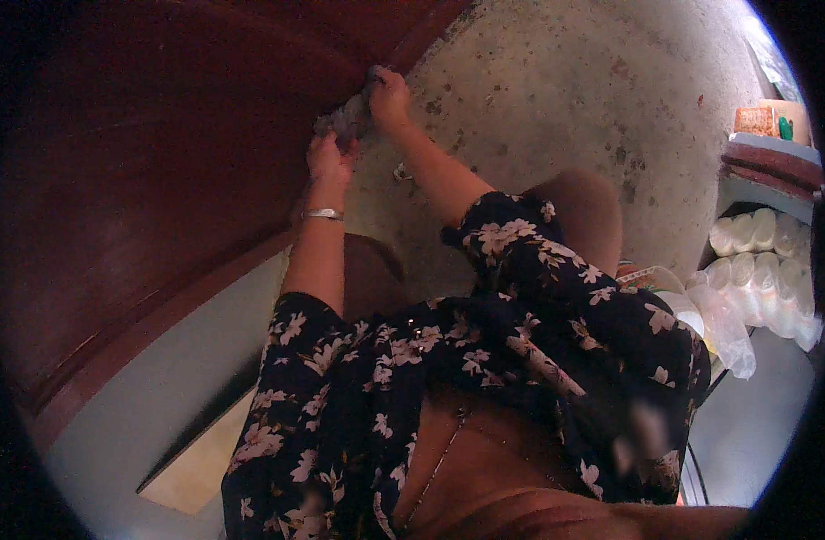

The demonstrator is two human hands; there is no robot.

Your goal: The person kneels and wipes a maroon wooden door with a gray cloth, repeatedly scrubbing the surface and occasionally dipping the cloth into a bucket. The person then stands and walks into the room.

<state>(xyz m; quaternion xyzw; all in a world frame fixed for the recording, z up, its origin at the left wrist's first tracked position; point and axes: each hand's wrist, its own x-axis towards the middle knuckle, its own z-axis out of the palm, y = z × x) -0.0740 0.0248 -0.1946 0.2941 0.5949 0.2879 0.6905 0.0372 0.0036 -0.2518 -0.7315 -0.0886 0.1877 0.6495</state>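
A crumpled grey cloth (348,116) stretches between my two hands, close against the lower edge of a dark red door or panel (183,121). My right hand (390,101) grips its far end, beside the panel's edge. At the near end, my left hand (330,162) has its fingers on the cloth, and its thumb side faces the floor. A silver bracelet (324,214) circles my left wrist. Folds of the cloth hide part of the panel's bottom edge.
Stained concrete floor (540,101) spreads to the right of the panel. A pale wooden board (196,459) leans at lower left. Stacks of clear plastic cups (756,283) in bags sit at right, under a ledge (777,145) bearing a box (756,121).
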